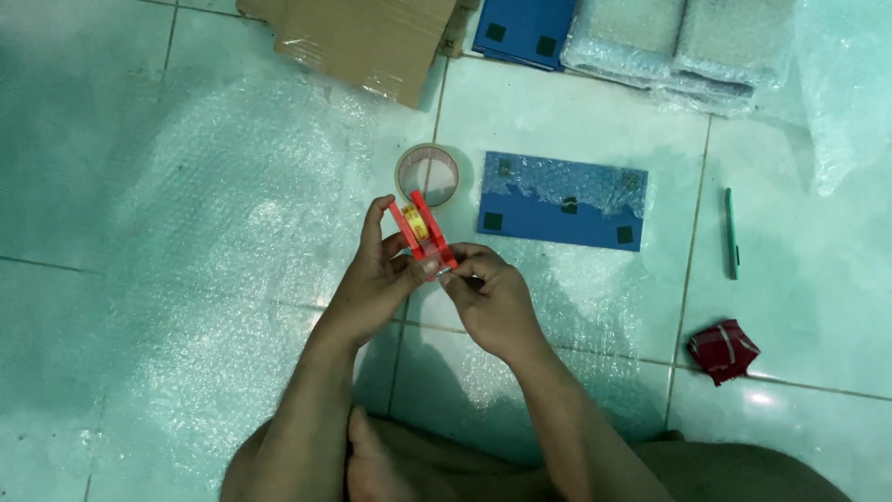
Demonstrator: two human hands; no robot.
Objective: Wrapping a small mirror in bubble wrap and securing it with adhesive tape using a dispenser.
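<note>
My left hand (376,279) grips a small red tape dispenser (421,232) with a yellowish roll inside it, held above the tiled floor. My right hand (492,297) pinches at the dispenser's near end with thumb and forefinger. Just beyond the dispenser a roll of clear tape (427,174) lies flat on the floor. To its right lies a flat blue board (548,216) with dark square patches, its far half covered by bubble wrap.
A large sheet of bubble wrap (214,242) is spread over the floor at left. Cardboard (362,37) lies at the top, beside blue boards (525,28) and wrapped bundles (678,42). A green pen (731,232) and a red cloth (723,350) lie at right.
</note>
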